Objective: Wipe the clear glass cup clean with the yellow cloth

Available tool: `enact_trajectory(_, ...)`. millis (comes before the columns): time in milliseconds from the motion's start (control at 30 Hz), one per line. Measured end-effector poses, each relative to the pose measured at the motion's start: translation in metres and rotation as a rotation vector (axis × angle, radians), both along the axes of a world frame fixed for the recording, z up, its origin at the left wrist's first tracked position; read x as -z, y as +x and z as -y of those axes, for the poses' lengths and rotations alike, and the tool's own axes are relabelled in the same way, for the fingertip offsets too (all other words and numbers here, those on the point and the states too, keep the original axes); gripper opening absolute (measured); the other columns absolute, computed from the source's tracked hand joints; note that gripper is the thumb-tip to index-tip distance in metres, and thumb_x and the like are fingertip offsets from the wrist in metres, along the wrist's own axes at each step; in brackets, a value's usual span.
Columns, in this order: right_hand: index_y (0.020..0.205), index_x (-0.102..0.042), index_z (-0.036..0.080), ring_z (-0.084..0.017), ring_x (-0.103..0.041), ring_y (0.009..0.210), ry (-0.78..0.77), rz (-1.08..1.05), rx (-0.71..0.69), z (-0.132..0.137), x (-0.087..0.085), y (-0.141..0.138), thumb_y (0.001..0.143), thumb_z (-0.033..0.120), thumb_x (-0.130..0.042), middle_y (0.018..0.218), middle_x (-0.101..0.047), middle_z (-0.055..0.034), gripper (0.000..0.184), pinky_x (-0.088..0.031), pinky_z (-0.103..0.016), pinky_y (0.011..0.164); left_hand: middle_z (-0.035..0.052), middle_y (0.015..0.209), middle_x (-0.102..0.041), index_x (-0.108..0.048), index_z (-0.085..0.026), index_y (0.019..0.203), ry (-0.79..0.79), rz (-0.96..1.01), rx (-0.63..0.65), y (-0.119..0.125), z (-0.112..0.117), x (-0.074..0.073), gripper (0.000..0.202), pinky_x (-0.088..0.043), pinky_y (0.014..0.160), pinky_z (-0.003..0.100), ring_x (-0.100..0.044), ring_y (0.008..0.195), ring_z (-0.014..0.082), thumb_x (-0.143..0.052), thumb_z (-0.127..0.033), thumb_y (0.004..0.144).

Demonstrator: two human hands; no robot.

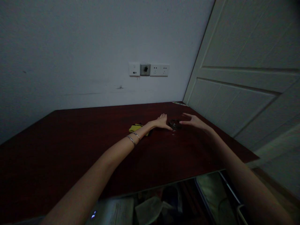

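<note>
A small dark, glassy round object (175,124), perhaps an ashtray or dish, sits on the dark red tabletop (93,125). To its left is my left hand (162,122), fingers stretched out and thumb pointing toward it. My right hand (191,121) hovers at its right side, thumb and fingers apart; whether the thumb touches the rim I cannot tell. Neither hand grips anything. Under my left wrist lies a yellow cloth (135,127) with dark edging, partly covered by my forearm. Two bracelets (134,139) are on my left wrist.
Behind the table, a pale wall carries a row of sockets (159,70) and a dark plug (145,69). A white panelled door (236,93) stands close on the right. Below the front edge, an open drawer or shelf holds papers (150,210) and other items, dimly lit.
</note>
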State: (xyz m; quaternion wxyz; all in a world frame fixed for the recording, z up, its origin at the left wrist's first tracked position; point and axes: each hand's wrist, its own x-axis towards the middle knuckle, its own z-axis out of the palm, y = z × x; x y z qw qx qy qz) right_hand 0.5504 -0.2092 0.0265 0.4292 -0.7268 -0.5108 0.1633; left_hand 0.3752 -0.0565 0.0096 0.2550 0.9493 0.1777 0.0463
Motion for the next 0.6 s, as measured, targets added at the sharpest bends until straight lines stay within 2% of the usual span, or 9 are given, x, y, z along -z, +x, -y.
enact_trajectory(133,0.13,-0.052,0.019,-0.029,-0.052,0.123,0.166,0.045,-0.018,-0.021,-0.025,-0.021,0.069,0.043,-0.073,0.132,-0.057,-0.0108,0.069,-0.04,-0.045,0.106,0.0236,0.154,-0.004,-0.012,0.001,0.145,0.046,-0.008,-0.118,-0.032,-0.024,-0.012,0.102,-0.013,0.116,0.037,-0.004,0.143,0.032,-0.06,-0.055,0.073)
enact_trajectory(233,0.124,-0.056,0.02,-0.025,-0.057,0.117,0.231,0.099,-0.087,-0.048,-0.028,-0.052,0.076,0.039,-0.066,0.124,-0.063,-0.0086,0.053,-0.043,-0.043,0.104,0.0244,0.154,-0.005,-0.012,0.001,0.145,0.089,-0.009,-0.266,-0.067,-0.047,-0.012,0.093,-0.013,0.116,0.038,-0.004,0.143,0.0327,-0.053,-0.051,0.08)
enact_trajectory(333,0.12,-0.06,0.02,-0.023,-0.06,0.113,0.219,0.158,-0.151,-0.078,-0.017,-0.088,0.078,0.034,-0.064,0.119,-0.066,-0.0073,0.044,-0.043,-0.041,0.102,0.0242,0.152,-0.017,-0.026,-0.004,0.142,0.137,-0.018,-0.423,-0.108,-0.068,-0.003,0.078,-0.022,0.113,0.044,-0.013,0.142,0.0364,-0.054,-0.047,0.084)
enact_trajectory(400,0.116,-0.062,0.019,-0.024,-0.06,0.112,0.184,0.193,-0.18,-0.097,-0.005,-0.11,0.078,0.03,-0.065,0.117,-0.066,-0.0082,0.04,-0.042,-0.041,0.103,0.0184,0.144,-0.036,-0.04,-0.012,0.134,0.179,-0.019,-0.518,-0.139,-0.08,0.007,0.058,-0.034,0.105,0.05,-0.036,0.132,0.0332,-0.055,-0.041,0.087)
enact_trajectory(433,0.115,-0.063,0.018,-0.024,-0.06,0.111,0.162,0.208,-0.187,-0.106,0.002,-0.119,0.079,0.029,-0.064,0.116,-0.066,-0.0091,0.037,-0.042,-0.041,0.102,0.0126,0.135,-0.047,-0.047,-0.017,0.128,0.2,-0.022,-0.563,-0.155,-0.085,0.011,0.045,-0.042,0.098,0.052,-0.049,0.12,0.028,-0.054,-0.037,0.089)
enact_trajectory(467,0.115,-0.062,0.017,-0.023,-0.06,0.11,0.14,0.221,-0.194,-0.114,0.009,-0.128,0.081,0.028,-0.063,0.116,-0.066,-0.01,0.035,-0.043,-0.041,0.101,0.011,0.127,-0.052,-0.051,-0.016,0.123,0.22,-0.024,-0.602,-0.17,-0.09,0.016,0.039,-0.047,0.091,0.048,-0.055,0.11,0.0247,-0.055,-0.035,0.089)
enact_trajectory(600,0.117,-0.055,0.017,-0.02,-0.06,0.102,0.058,0.266,-0.191,-0.137,0.035,-0.151,0.09,0.033,-0.055,0.12,-0.058,-0.0085,0.031,-0.051,-0.042,0.086,0.0099,0.119,-0.056,-0.053,-0.015,0.119,0.294,-0.039,-0.711,-0.225,-0.101,0.027,0.035,-0.051,0.085,0.043,-0.059,0.102,0.0218,-0.055,-0.033,0.089)
